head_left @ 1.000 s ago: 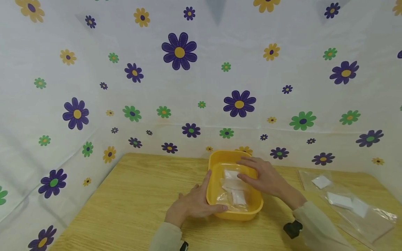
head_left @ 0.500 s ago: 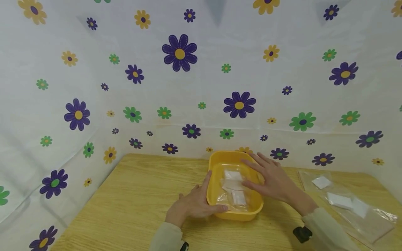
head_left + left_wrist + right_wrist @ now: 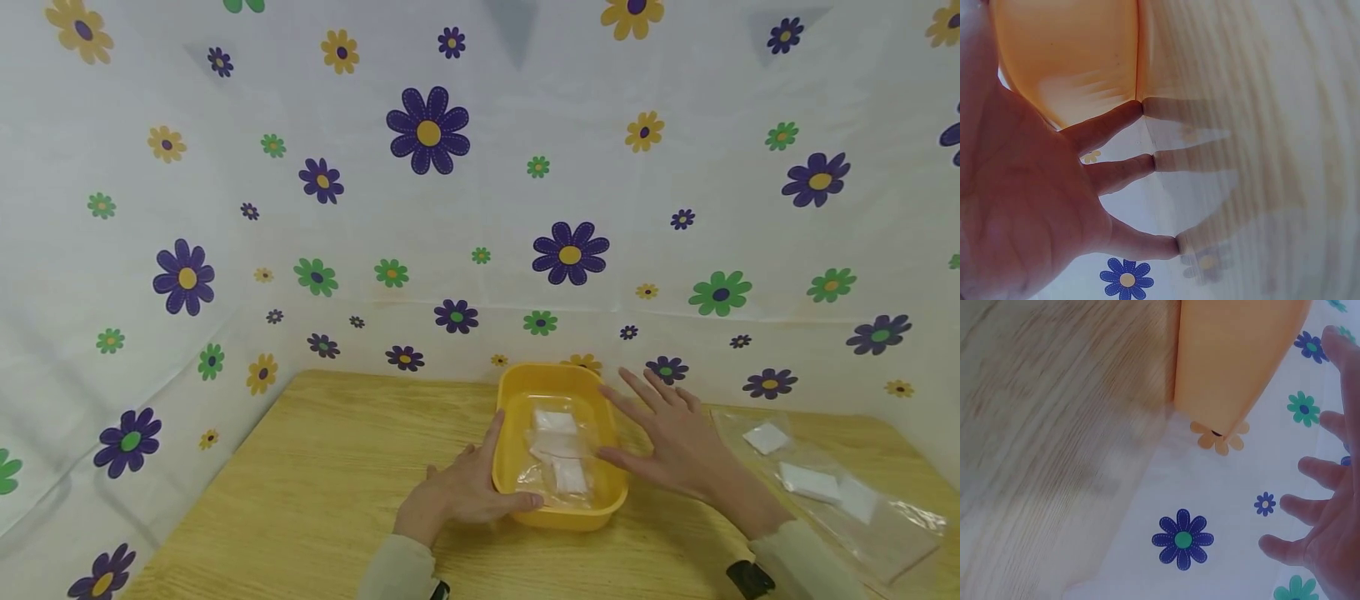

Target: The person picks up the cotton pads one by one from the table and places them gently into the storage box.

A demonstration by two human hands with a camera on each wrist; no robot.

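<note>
A yellow plastic tub (image 3: pixel 566 518) stands on the wooden table, holding clear plastic bags with white pieces (image 3: pixel 557 450) inside. My left hand (image 3: pixel 468 492) rests against the tub's left side, thumb over the near rim and index finger along the wall. In the left wrist view the other fingers are spread straight, fingertips (image 3: pixel 1166 245) on the tabletop beside the tub (image 3: pixel 1079 56). Over the tub's right rim hovers my right hand (image 3: pixel 675 437), its fingers spread and nothing in it. The right wrist view shows that hand (image 3: pixel 1335 512) off to the side of the tub's outer wall (image 3: pixel 1235 356).
Right of the tub, clear plastic bags with white pieces (image 3: pixel 810 482) lie on the wooden table (image 3: pixel 352 467). A white sheet printed with flowers (image 3: pixel 480 192) hangs behind the table and along its left side.
My right hand has moved from above the bags in the tub outward to the right, its fingers spreading. The left hand and the tub have stayed in place.
</note>
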